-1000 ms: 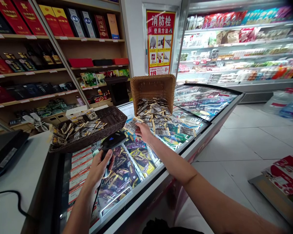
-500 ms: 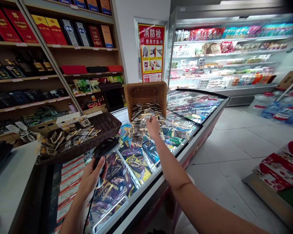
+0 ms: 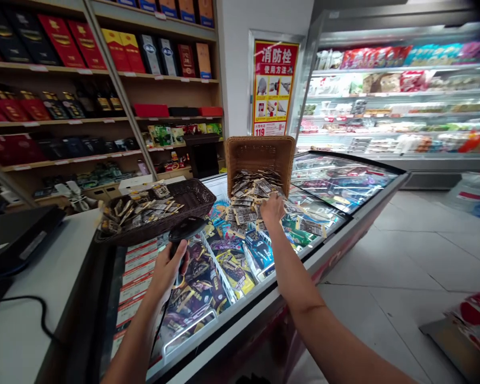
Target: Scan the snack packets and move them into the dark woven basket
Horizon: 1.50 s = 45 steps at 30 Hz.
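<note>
My left hand (image 3: 168, 271) is wrapped round the handle of a black handheld barcode scanner (image 3: 187, 228), whose cable hangs down below the wrist. The scanner's head is above the glass top of a chest freezer (image 3: 324, 242). My right hand (image 3: 272, 211) reaches into a heap of small clear-and-tan snack packets (image 3: 246, 214), its fingers curled down among them. Whatever is between those fingers is hidden. The heap spills from a tan wicker basket (image 3: 260, 146) tipped on its side on the freezer. A dark brown woven tray (image 3: 198, 197) to the left holds more such packets.
Bagged frozen goods (image 3: 236, 272) show through the glass. A counter (image 3: 70, 248) with a black device (image 3: 20, 240) stands at left. Shelves of boxes and bottles (image 3: 100, 101) rise behind. A lit refrigerated display (image 3: 384, 112) and water jugs (image 3: 470, 192) are at right.
The view has turned left, so the scene sits further right in the picture. My right hand has come slightly nearer over the packets. The scanner stays in my left hand.
</note>
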Each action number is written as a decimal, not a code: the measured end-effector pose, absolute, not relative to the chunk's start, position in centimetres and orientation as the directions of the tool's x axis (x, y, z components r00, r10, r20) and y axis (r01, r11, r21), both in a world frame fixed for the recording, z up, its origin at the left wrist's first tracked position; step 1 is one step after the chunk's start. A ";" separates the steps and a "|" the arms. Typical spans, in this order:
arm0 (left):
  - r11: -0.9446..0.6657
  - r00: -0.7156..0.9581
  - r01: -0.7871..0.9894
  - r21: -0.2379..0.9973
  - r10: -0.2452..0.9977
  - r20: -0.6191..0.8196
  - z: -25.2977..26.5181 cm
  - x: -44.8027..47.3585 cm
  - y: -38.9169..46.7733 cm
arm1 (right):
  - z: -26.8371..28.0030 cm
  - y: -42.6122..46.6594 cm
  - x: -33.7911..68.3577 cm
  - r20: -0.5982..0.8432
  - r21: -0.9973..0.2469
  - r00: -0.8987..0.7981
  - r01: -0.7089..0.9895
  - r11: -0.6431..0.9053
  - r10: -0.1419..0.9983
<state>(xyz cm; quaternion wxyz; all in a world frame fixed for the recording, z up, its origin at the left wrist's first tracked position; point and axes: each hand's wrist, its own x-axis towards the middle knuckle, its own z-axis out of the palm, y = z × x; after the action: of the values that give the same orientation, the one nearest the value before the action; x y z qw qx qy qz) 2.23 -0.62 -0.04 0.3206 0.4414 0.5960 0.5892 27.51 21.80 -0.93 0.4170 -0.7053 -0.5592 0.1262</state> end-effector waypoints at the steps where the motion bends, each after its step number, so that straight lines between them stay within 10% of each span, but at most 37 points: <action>1: -0.093 -0.445 0.121 0.988 0.885 0.138 -0.1 2.2 -0.6 | -0.9 21.5 26.8 0.332 -0.743 0.317 0.668 0.039 0.888; 14: -0.121 -0.751 -0.053 0.991 0.659 0.040 0.7 0.7 -0.8 | 4.5 21.3 5.7 0.308 -0.639 -0.438 0.563 0.524 0.845; 27: -0.122 -0.756 -0.035 0.992 0.652 0.054 -0.6 0.1 -0.9 | 3.7 24.4 -8.4 -0.207 -0.901 -0.245 0.425 -0.087 0.947; 45: -0.199 -0.657 0.026 0.980 0.736 0.166 0.1 2.1 -0.5 | 3.4 18.9 15.1 0.011 -0.994 -0.215 -0.111 -0.013 0.977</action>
<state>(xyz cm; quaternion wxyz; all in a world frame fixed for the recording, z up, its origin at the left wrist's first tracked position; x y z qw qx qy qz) 2.14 -0.48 0.06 0.2531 0.3280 0.5802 0.7012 15.12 18.94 3.44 0.4699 -0.4146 -0.5220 0.5786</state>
